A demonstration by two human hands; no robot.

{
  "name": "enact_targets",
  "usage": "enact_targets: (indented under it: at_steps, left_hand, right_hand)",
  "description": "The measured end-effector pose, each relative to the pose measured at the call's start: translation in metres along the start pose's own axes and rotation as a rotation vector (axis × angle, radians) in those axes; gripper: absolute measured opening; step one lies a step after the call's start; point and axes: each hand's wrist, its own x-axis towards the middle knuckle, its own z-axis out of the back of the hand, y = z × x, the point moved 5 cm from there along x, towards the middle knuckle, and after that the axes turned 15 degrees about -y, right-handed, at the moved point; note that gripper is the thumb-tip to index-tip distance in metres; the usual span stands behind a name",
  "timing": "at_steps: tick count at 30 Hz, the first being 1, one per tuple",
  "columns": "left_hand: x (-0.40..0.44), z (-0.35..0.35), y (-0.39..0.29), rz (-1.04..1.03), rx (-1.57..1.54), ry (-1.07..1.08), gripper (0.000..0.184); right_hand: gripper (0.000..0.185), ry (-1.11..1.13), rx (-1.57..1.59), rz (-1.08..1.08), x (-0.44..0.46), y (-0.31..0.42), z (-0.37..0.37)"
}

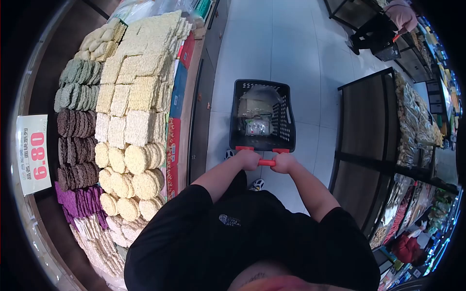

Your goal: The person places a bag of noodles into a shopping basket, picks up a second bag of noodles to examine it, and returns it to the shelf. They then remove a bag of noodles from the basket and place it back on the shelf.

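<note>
Both my hands grip the red handle [266, 162] of a black shopping basket [286, 116] held out in front of me. My left hand [248, 159] is wrapped round the handle's left part, and my right hand [283, 162] round its right part, a short gap between them. Inside the basket lie a clear plastic-wrapped pack with white and green print [257, 127] and a pale item in clear plastic [259, 99] behind it; I cannot make out what they contain.
Stacked dried noodle cakes [138, 92] fill the display on my left, beside a price sign [34, 154] reading 6.80. Shelves with bagged goods [412, 121] stand on the right. A tiled aisle [291, 48] runs ahead. One person [400, 17] stands far right, another [410, 248] lower right.
</note>
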Motion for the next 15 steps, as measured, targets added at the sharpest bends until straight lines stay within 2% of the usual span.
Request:
enact_targets:
  at_steps: [3,8,11,15]
  left_hand:
    - [0.013,0.050,0.005,0.033,-0.017,-0.018,0.031]
    - [0.055,0.077,0.037,0.022,0.017,-0.002,0.029]
    - [0.084,0.108,0.054,-0.001,0.032,-0.001,0.029]
    - [0.125,0.144,0.075,0.039,0.014,-0.001,0.029]
  right_hand:
    - [0.030,-0.012,0.043,0.034,0.037,-0.019,0.013]
    - [0.034,0.008,-0.024,-0.026,0.081,-0.031,0.046]
    - [0.033,-0.066,0.041,0.021,0.105,-0.040,0.078]
    - [0.035,0.043,0.102,0.024,0.155,-0.067,0.106]
